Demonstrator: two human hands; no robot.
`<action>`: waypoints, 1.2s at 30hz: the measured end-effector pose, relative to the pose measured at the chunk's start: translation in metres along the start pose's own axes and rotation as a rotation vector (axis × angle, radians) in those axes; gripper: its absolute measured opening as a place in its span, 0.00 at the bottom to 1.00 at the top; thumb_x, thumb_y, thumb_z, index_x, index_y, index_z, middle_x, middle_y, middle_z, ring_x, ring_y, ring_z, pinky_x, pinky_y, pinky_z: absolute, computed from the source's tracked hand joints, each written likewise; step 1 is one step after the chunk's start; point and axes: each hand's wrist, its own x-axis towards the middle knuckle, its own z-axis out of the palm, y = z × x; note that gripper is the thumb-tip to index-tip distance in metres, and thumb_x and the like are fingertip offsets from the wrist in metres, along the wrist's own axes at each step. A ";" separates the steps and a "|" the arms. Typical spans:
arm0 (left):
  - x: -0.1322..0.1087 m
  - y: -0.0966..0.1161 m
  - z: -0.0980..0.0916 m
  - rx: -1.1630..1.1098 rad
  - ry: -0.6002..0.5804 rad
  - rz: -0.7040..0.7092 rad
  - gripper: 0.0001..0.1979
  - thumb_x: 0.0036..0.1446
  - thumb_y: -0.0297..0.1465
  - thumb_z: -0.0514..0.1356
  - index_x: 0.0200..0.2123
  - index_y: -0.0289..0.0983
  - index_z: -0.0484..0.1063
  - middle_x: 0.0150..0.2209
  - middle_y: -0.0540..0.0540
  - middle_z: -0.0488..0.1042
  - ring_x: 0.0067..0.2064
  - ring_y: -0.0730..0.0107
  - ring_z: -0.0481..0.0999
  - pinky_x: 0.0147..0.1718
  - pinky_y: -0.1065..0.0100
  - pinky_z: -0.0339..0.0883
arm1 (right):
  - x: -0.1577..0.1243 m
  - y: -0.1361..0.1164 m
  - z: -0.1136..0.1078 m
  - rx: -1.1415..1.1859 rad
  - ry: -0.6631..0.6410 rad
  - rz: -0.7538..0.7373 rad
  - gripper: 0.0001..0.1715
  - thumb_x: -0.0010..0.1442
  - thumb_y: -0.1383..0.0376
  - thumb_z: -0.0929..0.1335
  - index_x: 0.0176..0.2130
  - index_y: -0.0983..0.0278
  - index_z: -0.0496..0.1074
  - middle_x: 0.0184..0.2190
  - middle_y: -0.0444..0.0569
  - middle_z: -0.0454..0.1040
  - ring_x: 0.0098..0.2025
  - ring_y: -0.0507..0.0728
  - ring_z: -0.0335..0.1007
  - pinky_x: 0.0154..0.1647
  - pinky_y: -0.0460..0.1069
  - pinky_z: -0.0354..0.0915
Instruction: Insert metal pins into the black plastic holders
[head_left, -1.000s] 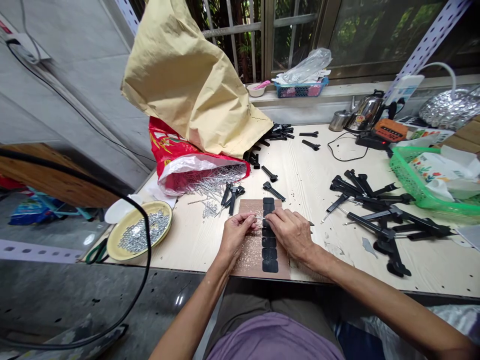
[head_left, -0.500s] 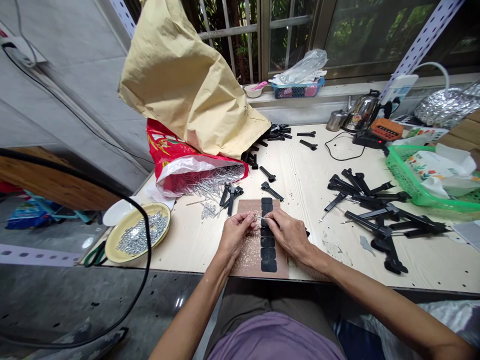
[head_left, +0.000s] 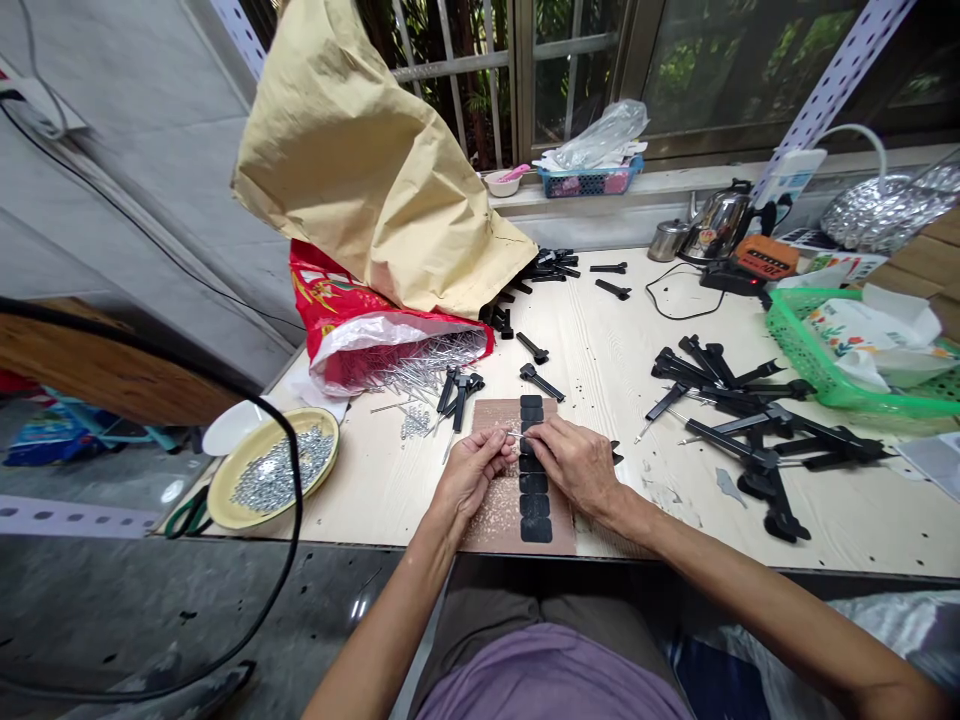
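Note:
My left hand [head_left: 471,470] and my right hand [head_left: 574,460] meet over a brown board [head_left: 501,510] at the table's front edge. A column of black pads [head_left: 533,482] runs down the board. The left fingers pinch a thin metal pin [head_left: 514,435] at its left end. My right hand is closed on a black plastic piece [head_left: 615,455], mostly hidden under the fingers, where the pin's right end meets it.
A yellow plate of small metal bits [head_left: 273,466] sits at the left, near a red bag spilling pins [head_left: 390,340] under a brown paper sack [head_left: 367,170]. Assembled black pieces [head_left: 750,420] pile at the right, by a green basket [head_left: 832,370]. A kettle [head_left: 716,225] stands behind.
Both hands stay together over the board with only small finger shifts; the view has drifted slightly to the right.

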 end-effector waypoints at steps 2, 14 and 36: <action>-0.001 0.000 0.001 0.009 0.005 0.019 0.16 0.39 0.29 0.72 0.33 0.29 0.75 0.27 0.46 0.76 0.26 0.80 0.73 0.31 0.75 0.73 | 0.000 -0.002 -0.001 -0.036 0.014 -0.015 0.15 0.67 0.62 0.59 0.39 0.62 0.73 0.33 0.46 0.74 0.33 0.52 0.68 0.33 0.48 0.54; -0.005 -0.006 -0.001 0.118 0.001 0.132 0.17 0.41 0.33 0.70 0.34 0.29 0.75 0.25 0.49 0.74 0.24 0.79 0.71 0.29 0.74 0.70 | -0.005 -0.006 0.002 -0.109 0.048 -0.043 0.14 0.66 0.62 0.60 0.36 0.61 0.72 0.31 0.46 0.73 0.31 0.52 0.66 0.32 0.48 0.51; -0.007 0.001 0.009 0.169 -0.030 0.074 0.18 0.37 0.37 0.71 0.27 0.31 0.72 0.22 0.51 0.70 0.22 0.81 0.67 0.24 0.76 0.64 | -0.006 -0.006 -0.002 -0.010 0.041 -0.015 0.14 0.67 0.65 0.59 0.37 0.61 0.72 0.34 0.48 0.74 0.36 0.53 0.66 0.35 0.49 0.52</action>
